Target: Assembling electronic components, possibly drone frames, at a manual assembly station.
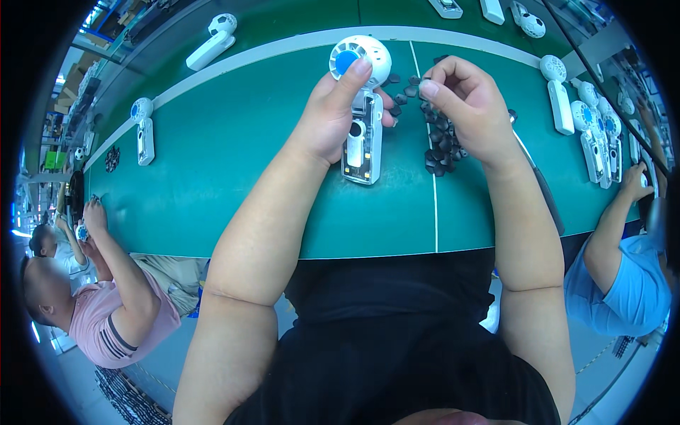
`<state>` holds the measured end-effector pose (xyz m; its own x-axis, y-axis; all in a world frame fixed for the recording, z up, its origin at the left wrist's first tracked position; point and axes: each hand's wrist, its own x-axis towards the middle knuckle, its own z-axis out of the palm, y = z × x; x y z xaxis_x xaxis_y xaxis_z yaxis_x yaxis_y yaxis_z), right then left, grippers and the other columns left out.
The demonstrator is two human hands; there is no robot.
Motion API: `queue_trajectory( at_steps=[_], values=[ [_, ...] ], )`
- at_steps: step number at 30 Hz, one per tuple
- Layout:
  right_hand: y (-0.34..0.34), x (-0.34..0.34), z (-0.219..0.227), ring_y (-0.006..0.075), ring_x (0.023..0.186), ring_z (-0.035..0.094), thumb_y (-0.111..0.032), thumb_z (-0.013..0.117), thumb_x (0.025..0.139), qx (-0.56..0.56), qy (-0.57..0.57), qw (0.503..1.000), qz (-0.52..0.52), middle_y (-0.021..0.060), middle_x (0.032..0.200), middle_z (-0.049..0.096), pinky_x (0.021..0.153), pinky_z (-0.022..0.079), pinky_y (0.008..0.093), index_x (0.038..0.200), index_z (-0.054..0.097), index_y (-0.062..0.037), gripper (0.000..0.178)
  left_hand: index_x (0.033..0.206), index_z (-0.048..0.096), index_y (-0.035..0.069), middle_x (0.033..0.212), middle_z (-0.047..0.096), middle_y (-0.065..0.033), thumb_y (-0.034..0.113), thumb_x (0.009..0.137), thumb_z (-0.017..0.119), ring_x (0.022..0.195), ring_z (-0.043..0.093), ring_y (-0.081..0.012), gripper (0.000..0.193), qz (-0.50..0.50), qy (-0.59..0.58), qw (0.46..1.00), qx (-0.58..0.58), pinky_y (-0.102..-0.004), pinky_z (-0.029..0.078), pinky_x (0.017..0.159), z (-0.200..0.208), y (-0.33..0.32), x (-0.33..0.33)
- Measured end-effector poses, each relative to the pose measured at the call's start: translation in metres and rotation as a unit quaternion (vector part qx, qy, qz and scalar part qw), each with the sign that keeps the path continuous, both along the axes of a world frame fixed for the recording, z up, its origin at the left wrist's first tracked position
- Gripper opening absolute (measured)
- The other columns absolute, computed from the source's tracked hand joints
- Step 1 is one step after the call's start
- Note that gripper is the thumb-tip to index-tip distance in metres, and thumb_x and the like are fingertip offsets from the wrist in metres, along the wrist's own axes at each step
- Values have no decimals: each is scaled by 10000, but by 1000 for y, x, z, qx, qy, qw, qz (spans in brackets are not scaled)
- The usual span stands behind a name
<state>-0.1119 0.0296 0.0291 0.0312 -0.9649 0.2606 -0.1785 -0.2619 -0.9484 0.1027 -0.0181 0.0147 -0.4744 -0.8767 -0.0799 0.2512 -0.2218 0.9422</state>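
While the left hand point(328, 120) grasps the white ball-headed device point(363, 152) left of the black pieces point(442, 147), I cannot tell whether the right hand point(473, 113), beside them, has one in its grip; bracing the device steadily, ball point(379, 62) facing them, should help.

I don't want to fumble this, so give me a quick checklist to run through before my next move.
1. White device held securely: ok, the left hand grips it near its round head.
2. Device body covered: not ok, its inner parts show.
3. Right hand has a piece pinched: cannot tell, the fingertips are too close together to show.
4. Black pieces close by: ok, they lie heaped beside the right hand.
5. Black pieces all in one heap: not ok, several lie scattered toward the device.
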Motion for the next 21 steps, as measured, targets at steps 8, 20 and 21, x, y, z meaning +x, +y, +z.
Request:
queue_trajectory(
  at_steps=[8, 20, 21],
  values=[
    [5, 8, 7, 224, 875, 685, -38, 812, 810, -342, 195, 914, -96, 99, 986, 730, 748, 527, 317, 924, 672, -74, 185, 1276, 553, 10, 936, 686, -133, 553, 952, 711, 787, 727, -202, 652, 17, -29, 999, -17, -321, 610, 710, -1, 0, -3],
    [11, 3, 17, 277, 932, 664, 21, 817, 708, -486, 297, 814, -118, 68, 996, 713, 760, 528, 370, 865, 695, -91, 227, 1309, 510, 12, 1000, 695, -129, 522, 959, 718, 825, 720, -196, 652, -7, 7, 997, -77, -324, 604, 719, -6, 0, -4],
    [10, 3, 17, 276, 923, 663, 21, 815, 708, -485, 299, 814, -112, 69, 985, 711, 756, 528, 369, 856, 695, -90, 221, 1312, 505, 13, 1002, 693, -129, 545, 959, 705, 824, 720, -197, 669, -22, 10, 997, -70, -324, 606, 720, -6, 2, -4]
  ],
)
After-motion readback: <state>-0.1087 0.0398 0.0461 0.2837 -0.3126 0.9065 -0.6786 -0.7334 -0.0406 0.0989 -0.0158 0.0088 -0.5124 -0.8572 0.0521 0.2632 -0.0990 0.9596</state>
